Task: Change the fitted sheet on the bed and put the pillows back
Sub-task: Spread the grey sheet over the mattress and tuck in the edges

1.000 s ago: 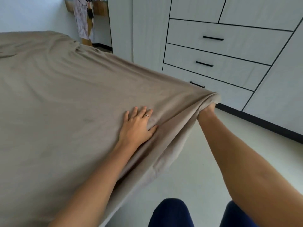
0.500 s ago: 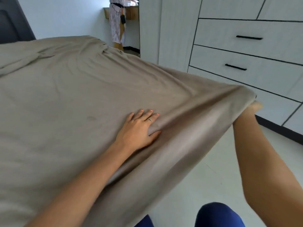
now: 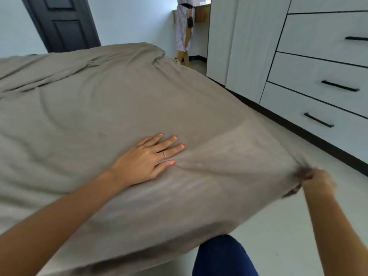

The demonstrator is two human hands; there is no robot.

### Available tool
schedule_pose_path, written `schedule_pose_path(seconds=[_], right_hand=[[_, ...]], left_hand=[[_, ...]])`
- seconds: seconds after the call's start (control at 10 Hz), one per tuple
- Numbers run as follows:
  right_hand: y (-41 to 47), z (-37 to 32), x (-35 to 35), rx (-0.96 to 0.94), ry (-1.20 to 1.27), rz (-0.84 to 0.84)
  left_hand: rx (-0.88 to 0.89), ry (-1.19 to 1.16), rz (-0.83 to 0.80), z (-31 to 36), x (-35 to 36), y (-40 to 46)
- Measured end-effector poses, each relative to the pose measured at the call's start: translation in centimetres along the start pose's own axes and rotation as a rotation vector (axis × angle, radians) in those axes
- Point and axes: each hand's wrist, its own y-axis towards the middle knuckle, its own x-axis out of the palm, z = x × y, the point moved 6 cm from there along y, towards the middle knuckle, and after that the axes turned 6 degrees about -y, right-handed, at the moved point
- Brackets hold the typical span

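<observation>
left hand (image 3: pixel 146 159) lies flat, fingers straight, pressing the sheet (image 3: pixel 99 108) onto the bed, apparently to anchor it, while the right hand (image 3: pixel 316 183), blurred, grips a bunched corner held out taut past the bed's edge, likely to pull it over the mattress corner. no pillows in view.

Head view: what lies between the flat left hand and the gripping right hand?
Only taut taupe sheet, creased from left hand to right hand, in the head view.
</observation>
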Motion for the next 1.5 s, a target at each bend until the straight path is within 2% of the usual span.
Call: schedule_pose_path(seconds=[0.1,0.2,0.3,0.4,0.5,0.6,0.7,0.8,0.9,1.0,1.1,1.2,1.3,1.4,1.5], right_hand=[[-0.3,3.0,1.3,0.018,-0.348,-0.036],[0.3,1.2,2.2,-0.106,-0.263,-0.083],[-1.2,-4.6,3.0,-0.251,-0.196,0.051],[-6.5,-11.1,4.6,-0.645,-0.098,0.009],[-12.1,-14.5,6.9,-1.073,-0.095,-0.111],[-17.7,-15.1,10.1,-1.451,-0.221,-0.281],[-21.9,-13.2,13.2,-1.69,-0.4,-0.456],[-23.4,-10.8,14.7,-1.959,-0.494,-0.45],[-22.4,-9.9,15.0,-2.095,-0.494,-0.351],[-22.1,-10.1,14.7,-2.138,-0.408,-0.325],[-22.1,-10.0,14.3,-2.177,-0.322,-0.293],[-22.3,-9.8,14.7,-2.135,-0.315,-0.338],[-21.6,-9.6,15.8,-2.071,-0.409,-0.431],[-19.5,-9.0,18.1,-1.997,-0.627,-0.626],[-18.2,-8.7,19.5,-1.979,-0.716,-0.656]], left_hand=[[-0.011,0.023,-0.027,0.0,0.1,-0.1],[-0.017,0.056,-0.038,0.1,0.1,0.1],[-0.006,0.083,-0.007,0.4,-0.2,0.1],[0.002,0.131,0.01,0.4,-0.4,0.2],[0.008,0.165,-0.006,0.6,-0.3,0.2],[0.001,0.155,-0.003,0.6,-0.5,0.3],[-0.033,0.172,-0.051,0.4,-0.2,0.1],[-0.072,0.195,-0.112,0.5,0.0,-0.2],[-0.176,0.249,-0.138,1.0,0.1,-0.4],[-0.154,0.224,-0.072,4.4,-0.7,-2.1],[0.112,0.082,-0.28,11.2,0.0,-8.9],[0.218,0.042,-0.599,12.8,0.8,-17.9],[-0.059,0.19,-0.683,6.7,0.9,-20.6],[-0.327,0.284,-1.057,2.3,2.6,-21.6],[-0.281,0.339,-1.129,3.1,4.8,-22.8]])
